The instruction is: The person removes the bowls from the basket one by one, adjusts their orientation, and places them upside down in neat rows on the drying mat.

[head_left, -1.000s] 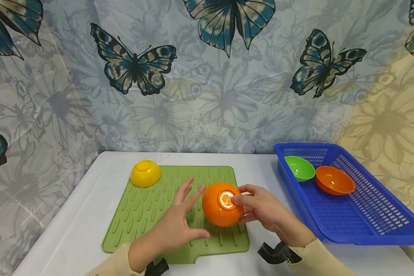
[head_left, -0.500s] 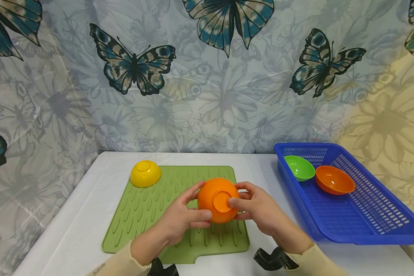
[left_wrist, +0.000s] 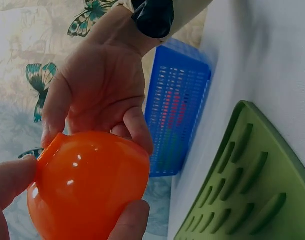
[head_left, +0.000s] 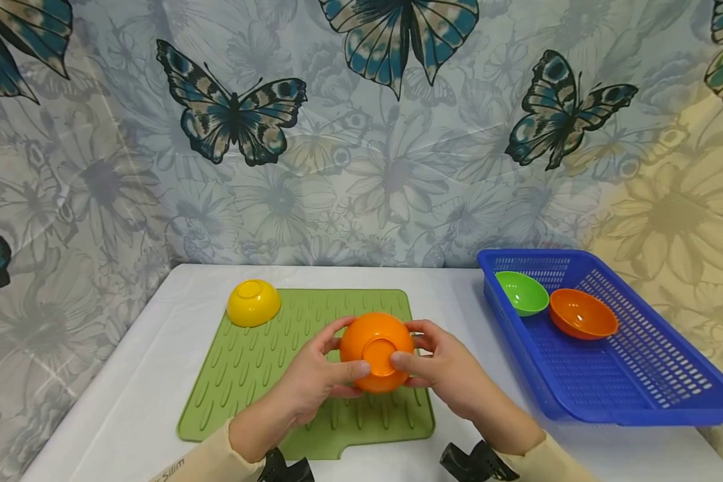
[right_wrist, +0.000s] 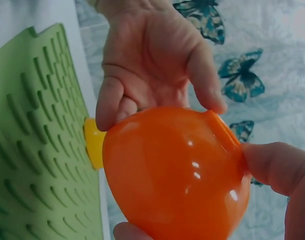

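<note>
Between my two hands is an orange bowl (head_left: 370, 335), its base turned up toward the head camera, held over the green mat (head_left: 259, 381). My left hand (head_left: 313, 375) grips its left side, thumb on the outer wall near the foot ring and fingers round the edge. On the other side my right hand (head_left: 446, 365) holds it the same way, thumb tip at the foot ring. Both wrist views show the bowl's glossy outside (left_wrist: 92, 185) between the hands; its inside is hidden. A yellow bowl (head_left: 254, 303) rests upside down on the mat's far left corner.
To the right stands a blue perforated basket (head_left: 638, 391). Inside it are a green bowl (head_left: 523, 294) and another orange bowl (head_left: 584, 314), both facing up. A white cloth (head_left: 138, 348) covers the table, and a butterfly-patterned curtain (head_left: 391, 167) hangs behind.
My left hand has come in from beside the orange bowl and taken hold of its left side. The bowl has shifted slightly left, with its base tilting a little lower toward me.
</note>
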A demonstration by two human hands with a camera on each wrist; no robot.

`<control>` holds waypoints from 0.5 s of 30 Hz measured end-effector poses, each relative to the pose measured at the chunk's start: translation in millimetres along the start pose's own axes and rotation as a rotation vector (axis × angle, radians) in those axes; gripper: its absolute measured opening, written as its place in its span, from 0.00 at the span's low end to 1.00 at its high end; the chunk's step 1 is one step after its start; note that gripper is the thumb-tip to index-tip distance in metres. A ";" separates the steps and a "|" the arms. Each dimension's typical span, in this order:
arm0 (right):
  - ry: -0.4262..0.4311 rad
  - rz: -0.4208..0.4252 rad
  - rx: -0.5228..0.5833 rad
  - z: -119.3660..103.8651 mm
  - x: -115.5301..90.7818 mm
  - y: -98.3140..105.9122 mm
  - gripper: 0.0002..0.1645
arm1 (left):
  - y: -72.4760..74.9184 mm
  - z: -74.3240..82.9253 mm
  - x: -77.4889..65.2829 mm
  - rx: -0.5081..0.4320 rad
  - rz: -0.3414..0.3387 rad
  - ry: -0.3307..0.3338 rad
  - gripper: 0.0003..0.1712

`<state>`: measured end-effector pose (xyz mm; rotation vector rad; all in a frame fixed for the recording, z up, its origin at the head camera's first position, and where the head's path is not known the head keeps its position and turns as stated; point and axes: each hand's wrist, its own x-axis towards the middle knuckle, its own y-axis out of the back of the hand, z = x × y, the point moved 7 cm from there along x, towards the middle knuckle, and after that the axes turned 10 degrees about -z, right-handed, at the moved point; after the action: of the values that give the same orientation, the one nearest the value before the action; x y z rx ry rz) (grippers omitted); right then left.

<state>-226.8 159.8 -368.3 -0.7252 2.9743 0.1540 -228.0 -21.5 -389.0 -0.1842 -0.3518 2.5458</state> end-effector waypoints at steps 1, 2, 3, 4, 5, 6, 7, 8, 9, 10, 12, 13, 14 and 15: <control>0.010 -0.004 -0.012 -0.7 -0.4 -0.9 0.40 | 0.3 0.7 0.0 0.004 0.003 -0.002 0.47; 0.018 -0.006 -0.036 -1.6 -1.0 -1.6 0.41 | 0.7 1.4 -0.1 0.008 0.006 -0.003 0.47; 0.032 -0.009 -0.069 -3.0 -1.8 -2.3 0.43 | 1.2 2.1 -0.3 0.014 0.010 -0.004 0.46; 0.048 -0.008 -0.114 -4.7 -2.9 -2.6 0.44 | 1.7 2.7 -0.6 0.019 0.013 -0.004 0.46; 0.066 -0.008 -0.164 -6.4 -4.0 -3.0 0.45 | 2.1 3.2 -0.9 0.024 0.016 -0.002 0.45; 0.084 -0.010 -0.207 -7.9 -5.0 -3.8 0.47 | 2.5 3.7 -1.2 0.028 0.019 -0.001 0.45; 0.100 -0.013 -0.253 -9.2 -6.0 -4.7 0.48 | 2.8 4.3 -1.6 0.031 0.021 0.001 0.44; 0.117 -0.016 -0.297 -10.5 -7.0 -5.8 0.49 | 3.1 4.8 -1.9 0.034 0.023 0.002 0.44; 0.135 -0.017 -0.330 -11.7 -7.7 -6.7 0.51 | 3.3 5.3 -2.3 0.037 0.024 0.004 0.43; 0.153 -0.020 -0.358 -12.6 -8.3 -7.7 0.52 | 3.5 5.7 -2.6 0.038 0.024 0.006 0.43; 0.180 -0.025 -0.388 -13.7 -9.0 -9.6 0.53 | 3.6 6.6 -3.1 0.044 0.021 0.004 0.43; 0.190 -0.020 -0.407 -14.3 -9.3 -9.8 0.53 | 3.5 6.9 -3.2 0.050 0.019 0.003 0.43; 0.196 -0.010 -0.429 -14.8 -9.6 -9.6 0.53 | 3.4 6.8 -3.4 0.059 0.013 0.000 0.43; 0.197 0.003 -0.452 -15.3 -9.8 -9.1 0.52 | 3.0 6.6 -3.7 0.076 0.005 -0.001 0.43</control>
<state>-214.6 154.4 -352.9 -0.8157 3.1576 0.8213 -227.8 -27.4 -383.4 -0.1554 -0.2552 2.5589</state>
